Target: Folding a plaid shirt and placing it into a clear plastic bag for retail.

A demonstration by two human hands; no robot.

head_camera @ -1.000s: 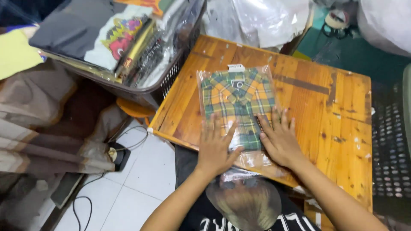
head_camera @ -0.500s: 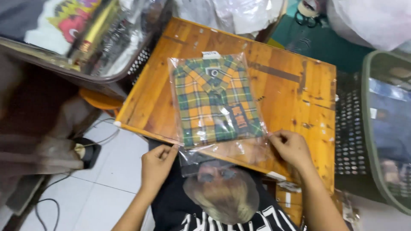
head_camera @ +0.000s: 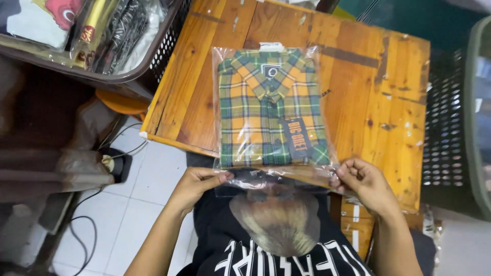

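A folded yellow and green plaid shirt lies inside a clear plastic bag on a small wooden table. A dark tag hangs on the shirt's lower right. My left hand pinches the bag's open flap at its near left corner. My right hand pinches the same flap at its near right corner. The flap hangs over the table's near edge, above my black printed shirt.
A dark plastic basket full of packed garments stands at the upper left. Another mesh basket stands to the right of the table. Cables and a round plug lie on the white tiled floor at the left.
My hands have slid off the top of the bagged shirt down to the bag's near edge and taken hold of the flap at both corners. The view has shifted closer.
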